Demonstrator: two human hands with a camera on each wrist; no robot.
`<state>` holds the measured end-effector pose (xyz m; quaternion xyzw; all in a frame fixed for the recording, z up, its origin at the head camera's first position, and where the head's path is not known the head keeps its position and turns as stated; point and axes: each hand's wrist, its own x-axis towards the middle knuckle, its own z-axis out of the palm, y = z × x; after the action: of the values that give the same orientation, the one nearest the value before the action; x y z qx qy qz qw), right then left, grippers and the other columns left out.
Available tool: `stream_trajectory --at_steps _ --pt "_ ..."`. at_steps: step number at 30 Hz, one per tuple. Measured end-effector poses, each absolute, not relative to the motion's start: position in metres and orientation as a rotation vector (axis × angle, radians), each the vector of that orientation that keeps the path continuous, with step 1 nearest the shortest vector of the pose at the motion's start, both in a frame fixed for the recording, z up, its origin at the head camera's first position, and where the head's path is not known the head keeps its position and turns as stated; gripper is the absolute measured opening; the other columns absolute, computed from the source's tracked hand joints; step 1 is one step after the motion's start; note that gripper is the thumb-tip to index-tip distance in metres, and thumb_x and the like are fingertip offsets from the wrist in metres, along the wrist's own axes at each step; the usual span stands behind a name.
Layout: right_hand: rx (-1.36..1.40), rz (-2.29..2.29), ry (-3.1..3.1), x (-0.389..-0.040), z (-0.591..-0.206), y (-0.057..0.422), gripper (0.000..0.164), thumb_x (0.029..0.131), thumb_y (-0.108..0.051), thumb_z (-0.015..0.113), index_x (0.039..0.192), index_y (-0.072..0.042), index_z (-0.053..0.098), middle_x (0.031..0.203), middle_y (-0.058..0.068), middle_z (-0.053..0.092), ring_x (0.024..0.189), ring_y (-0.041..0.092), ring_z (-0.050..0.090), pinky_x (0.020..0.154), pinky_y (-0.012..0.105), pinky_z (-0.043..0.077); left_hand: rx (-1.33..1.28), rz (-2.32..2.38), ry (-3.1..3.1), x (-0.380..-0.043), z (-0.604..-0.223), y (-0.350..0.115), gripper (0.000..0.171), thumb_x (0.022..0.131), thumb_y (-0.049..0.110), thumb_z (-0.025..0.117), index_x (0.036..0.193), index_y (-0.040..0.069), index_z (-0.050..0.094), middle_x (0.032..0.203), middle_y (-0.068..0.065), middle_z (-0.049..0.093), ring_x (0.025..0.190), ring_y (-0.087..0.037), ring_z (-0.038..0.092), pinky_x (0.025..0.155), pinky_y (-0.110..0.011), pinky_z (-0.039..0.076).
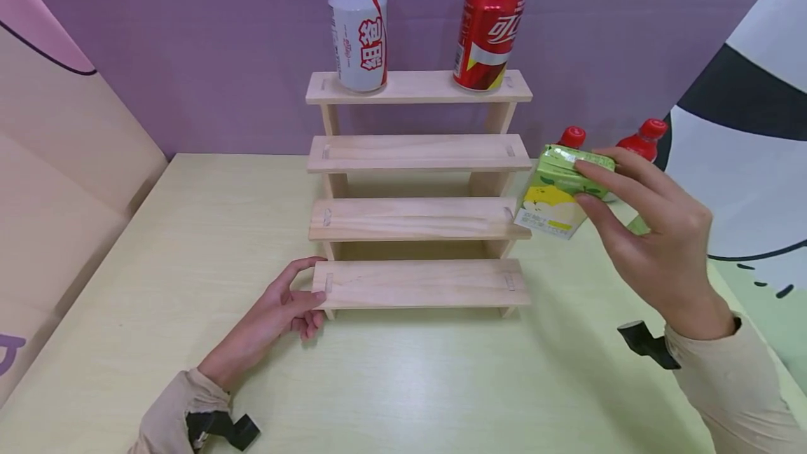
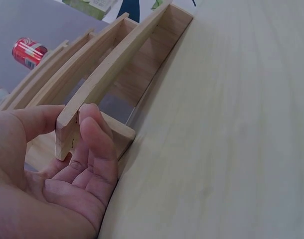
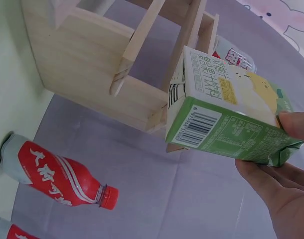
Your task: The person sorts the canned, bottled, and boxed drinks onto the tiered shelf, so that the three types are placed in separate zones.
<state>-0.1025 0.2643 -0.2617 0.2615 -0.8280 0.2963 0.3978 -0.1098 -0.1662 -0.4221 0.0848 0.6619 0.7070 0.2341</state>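
A four-step wooden display rack (image 1: 421, 284) stands on the table. My left hand (image 1: 277, 317) grips the left end of its lowest step; the left wrist view has the thumb and fingers around that board end. In the air by the rack's right side, my right hand (image 1: 658, 237) pinches a green and yellow juice carton (image 1: 555, 191) near its top. The right wrist view shows the carton (image 3: 231, 109) tilted, with its barcode side visible. On the top step stand a white cola can (image 1: 359, 37) at the left and a red cola can (image 1: 489, 33) at the right.
Behind the carton and right hand, two red-capped bottles are partly hidden; one bottle (image 3: 62, 174) shows a red label in the right wrist view. A purple backdrop (image 1: 239, 54) rises behind the rack, and printed panels flank the table (image 1: 391, 384).
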Motion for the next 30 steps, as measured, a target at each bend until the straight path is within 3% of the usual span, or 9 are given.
stream_trajectory --at_steps 7,22,28,30 --pt "0.679 0.771 -2.091 -0.108 -0.259 0.254 0.053 0.069 0.020 0.078 0.118 0.000 0.071 0.122 0.018 0.066 0.113 0.011 0.061 0.095 0.014 0.045 0.231 1.938 1.826 -0.110 -0.422 -0.166 0.060 0.100 0.023 0.062 0.149 0.025 0.028 0.077 -0.009 0.065 0.065 -0.018 0.056 0.060 -0.027 0.051" --pt "0.766 0.854 -2.017 -0.127 -0.251 0.224 0.049 0.073 0.018 0.078 0.117 -0.001 0.072 0.121 0.014 0.067 0.103 0.015 0.063 0.087 0.015 0.048 0.236 1.930 1.834 -0.111 -0.421 -0.165 0.059 0.100 0.024 0.061 0.149 0.025 0.027 0.078 -0.011 0.065 0.065 -0.018 0.056 0.061 -0.028 0.052" --pt "0.785 0.897 -2.007 -0.134 -0.245 0.203 0.045 0.074 0.018 0.077 0.116 0.002 0.072 0.123 0.015 0.067 0.113 0.020 0.062 0.092 0.016 0.048 0.227 1.937 1.827 -0.110 -0.422 -0.166 0.059 0.100 0.023 0.062 0.148 0.025 0.028 0.076 -0.010 0.065 0.065 -0.019 0.056 0.061 -0.027 0.051" --pt "0.791 0.912 -1.984 -0.137 -0.244 0.196 0.043 0.075 0.017 0.077 0.115 0.002 0.072 0.123 0.015 0.067 0.112 0.022 0.063 0.084 0.012 0.047 0.224 1.937 1.827 -0.109 -0.422 -0.166 0.059 0.100 0.023 0.062 0.148 0.025 0.028 0.076 -0.010 0.065 0.065 -0.019 0.056 0.061 -0.027 0.051"
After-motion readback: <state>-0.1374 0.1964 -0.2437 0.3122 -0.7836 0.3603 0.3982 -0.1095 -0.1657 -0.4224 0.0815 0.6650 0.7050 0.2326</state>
